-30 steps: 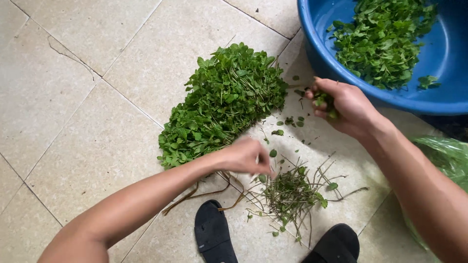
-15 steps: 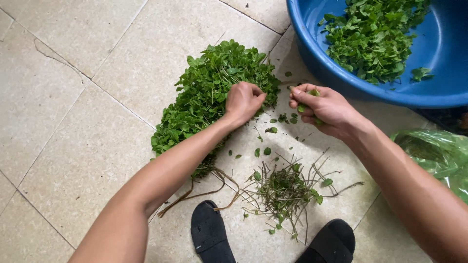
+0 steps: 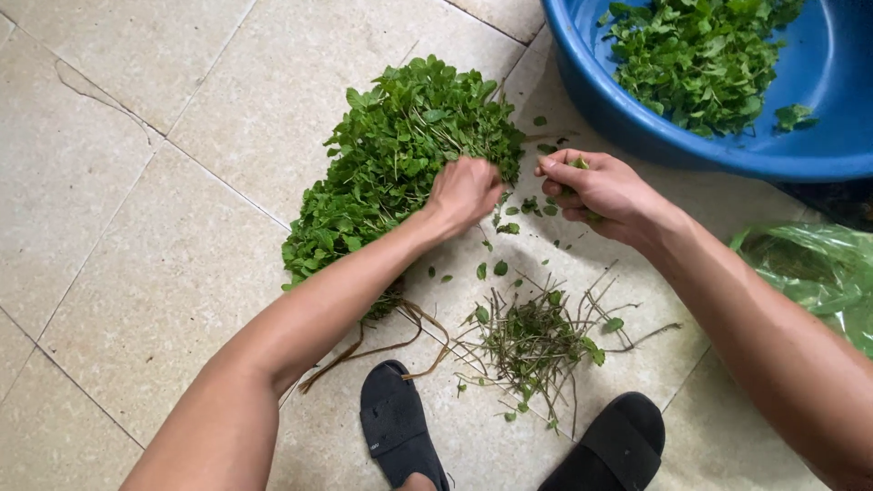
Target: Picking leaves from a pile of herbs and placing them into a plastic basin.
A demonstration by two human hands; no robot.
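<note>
The left hand (image 3: 466,191) closes on stems in the herb pile (image 3: 400,164) on the floor; the right hand (image 3: 596,191) pinches picked leaves (image 3: 579,165) beside the blue basin (image 3: 627,118).

Glossy blue plastic basin (image 3: 627,118), matt stone floor tiles (image 3: 164,236), crinkly plastic bag (image 3: 818,273)

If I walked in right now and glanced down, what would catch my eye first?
Most likely the big heap of leafy green herbs on the tiled floor, with the left hand pressed into its right edge. At the top right a bright blue basin holds picked leaves, and the right hand just below its rim pinches a few green bits. Nearer the black sandals lies a scatter of bare stems.
</note>
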